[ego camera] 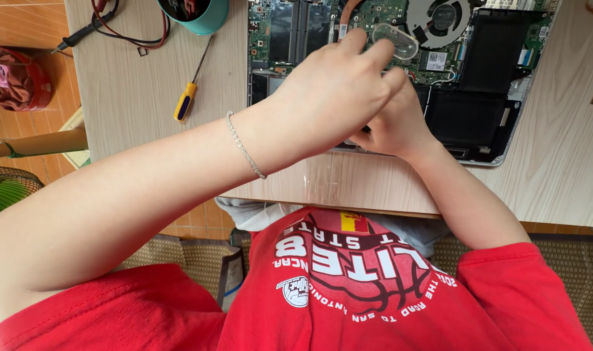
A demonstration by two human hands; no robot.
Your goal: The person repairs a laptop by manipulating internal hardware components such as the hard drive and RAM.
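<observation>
on the pale wooden desk (147,97) above orange floor tiles (23,32), an opened laptop (491,78), fingers' grip on it unclear

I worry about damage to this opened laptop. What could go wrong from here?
1. Both bare hands, left hand over right hand, work on the exposed motherboard; a slip might harm parts.
2. The bracelet could touch the board.
3. The yellow screwdriver lies loose and may roll.

Left hand (329,97) over right hand (390,123), apparently both touching opened laptop (491,58), screwdriver (191,91) nearby
</observation>
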